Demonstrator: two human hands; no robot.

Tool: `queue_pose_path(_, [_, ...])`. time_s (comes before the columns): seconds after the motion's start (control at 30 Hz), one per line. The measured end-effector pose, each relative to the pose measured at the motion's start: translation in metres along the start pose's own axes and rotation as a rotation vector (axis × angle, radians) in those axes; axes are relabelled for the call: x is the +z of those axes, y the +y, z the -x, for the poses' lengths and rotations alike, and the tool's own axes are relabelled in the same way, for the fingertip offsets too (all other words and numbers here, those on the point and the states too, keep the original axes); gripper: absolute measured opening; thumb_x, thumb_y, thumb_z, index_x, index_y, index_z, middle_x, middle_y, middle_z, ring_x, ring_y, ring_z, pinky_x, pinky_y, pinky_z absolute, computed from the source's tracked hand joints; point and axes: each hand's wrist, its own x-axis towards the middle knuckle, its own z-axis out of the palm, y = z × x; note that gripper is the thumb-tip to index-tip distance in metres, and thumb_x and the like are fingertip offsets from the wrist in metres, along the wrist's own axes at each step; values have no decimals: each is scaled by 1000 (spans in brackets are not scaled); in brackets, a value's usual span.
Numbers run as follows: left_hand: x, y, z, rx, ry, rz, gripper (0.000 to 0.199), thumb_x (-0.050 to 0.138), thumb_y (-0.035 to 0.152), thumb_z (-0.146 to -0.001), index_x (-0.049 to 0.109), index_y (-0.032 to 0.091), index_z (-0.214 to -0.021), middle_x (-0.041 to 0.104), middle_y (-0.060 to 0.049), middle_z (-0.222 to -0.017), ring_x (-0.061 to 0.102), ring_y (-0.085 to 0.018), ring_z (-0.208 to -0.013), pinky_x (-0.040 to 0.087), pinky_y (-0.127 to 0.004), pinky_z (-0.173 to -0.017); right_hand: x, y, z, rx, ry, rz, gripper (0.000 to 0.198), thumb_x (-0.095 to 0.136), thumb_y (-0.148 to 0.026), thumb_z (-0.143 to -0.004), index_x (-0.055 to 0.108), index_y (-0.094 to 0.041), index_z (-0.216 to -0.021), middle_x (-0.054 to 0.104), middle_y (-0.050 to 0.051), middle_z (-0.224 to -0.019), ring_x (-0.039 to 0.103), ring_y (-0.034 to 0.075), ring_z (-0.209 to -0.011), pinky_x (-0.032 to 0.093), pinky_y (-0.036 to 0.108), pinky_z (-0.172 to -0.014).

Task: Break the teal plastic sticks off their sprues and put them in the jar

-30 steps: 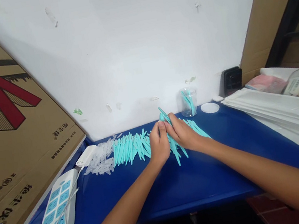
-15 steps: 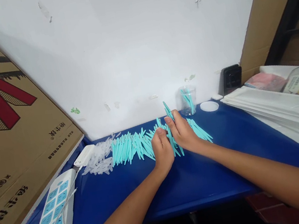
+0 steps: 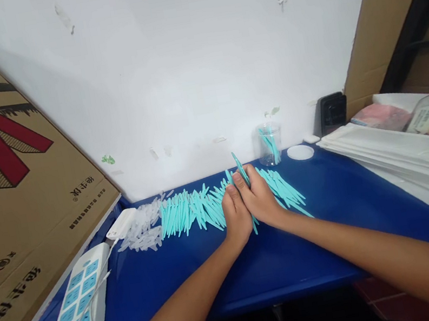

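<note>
My left hand [image 3: 236, 216] and my right hand [image 3: 260, 196] are pressed together above the middle of the table. Slim teal sticks that look like eyebrow razors [image 3: 239, 164] poke up from my right hand's closed fingers. My left hand is closed too, with another teal tip showing just above its thumb; most of what both hands hold is hidden. A long row of the same teal razors [image 3: 182, 212] lies on the blue table [image 3: 297, 261], running behind my hands and out to the right. Translucent caps [image 3: 144, 230] are heaped at the row's left end.
A clear jar [image 3: 271, 145] with a few teal razors stands against the wall, its white lid [image 3: 300, 152] beside it. On the left are a power strip [image 3: 79, 309] with cables and a large cardboard box [image 3: 29, 186]. White sheets [image 3: 404, 161] lie at the right.
My hands have come closer together, the right one moving slightly down and left against the left. More razors at the right of the row now show.
</note>
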Motion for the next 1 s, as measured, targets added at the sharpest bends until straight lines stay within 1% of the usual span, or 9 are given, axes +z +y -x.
queue_pose_path(0.07, [0, 2, -1, -5, -26, 23, 66, 29, 70, -103, 61, 17, -82, 63, -5, -75, 57, -18, -72, 45, -29, -67, 0, -3, 1, 14, 2, -35, 32, 49, -55, -105, 53, -23, -105, 65, 2, -92, 61, 20, -82, 47, 31, -73])
queue_pose_path(0.13, [-1, 5, -1, 11, -47, 34, 67, 28, 70, -103, 61, 17, -78, 63, -5, -72, 57, -17, -70, 45, -29, -66, -1, -5, 2, 35, -1, -56, 33, 53, -56, -103, 56, -22, -105, 64, 1, -87, 59, 18, -76, 46, 30, -70])
queue_pose_path(0.27, [-4, 6, -4, 9, -31, 30, 70, 29, 75, -100, 59, 17, -72, 60, -3, -68, 55, -16, -65, 44, -28, -63, 0, -7, 5, 44, -32, -93, 40, 58, -58, -100, 53, -22, -81, 46, -5, -67, 43, 14, -62, 37, 29, -59])
queue_pose_path(0.4, [-6, 1, -6, -69, 22, 95, 69, 39, 82, -92, 55, 18, -72, 57, -2, -66, 54, -15, -63, 44, -28, -60, 3, -9, 10, -16, -5, -92, 44, 63, -55, -98, 47, -23, -72, 44, -3, -72, 43, 15, -67, 38, 30, -62])
queue_pose_path(0.53, [-8, -1, -4, -170, 98, 64, 73, 36, 91, -84, 52, 20, -75, 56, -1, -70, 54, -16, -68, 48, -30, -66, 7, -12, 14, -59, 79, -43, 48, 65, -54, -97, 42, -23, -68, 42, -2, -76, 44, 17, -71, 40, 32, -65])
queue_pose_path(0.63, [-8, 3, -2, -218, 98, 14, 77, 29, 93, -84, 53, 21, -78, 58, -2, -72, 57, -18, -72, 51, -33, -72, 8, -12, 14, -60, 109, -31, 46, 62, -53, -99, 41, -24, -71, 43, -1, -78, 44, 17, -71, 41, 32, -65])
queue_pose_path(0.77, [-7, 7, -3, -204, 27, -22, 80, 21, 90, -88, 58, 19, -81, 65, -7, -80, 62, -22, -83, 52, -35, -81, 6, -10, 13, -59, 97, -30, 40, 58, -50, -102, 45, -24, -75, 44, -1, -81, 46, 17, -72, 42, 32, -66])
queue_pose_path(0.9, [-9, 2, -6, -172, 23, 0, 78, 27, 90, -87, 63, 20, -90, 68, -8, -88, 63, -24, -91, 52, -38, -90, 4, -9, 12, -64, 66, -23, 36, 58, -47, -103, 51, -23, -77, 48, 1, -86, 50, 17, -75, 43, 32, -69])
queue_pose_path(1.0, [-12, -4, -8, -134, 42, 32, 75, 32, 89, -88, 64, 22, -92, 67, -9, -86, 64, -26, -97, 53, -39, -89, 4, -9, 11, -82, 42, -17, 40, 58, -48, -103, 49, -23, -73, 49, 0, -82, 49, 17, -73, 42, 32, -68])
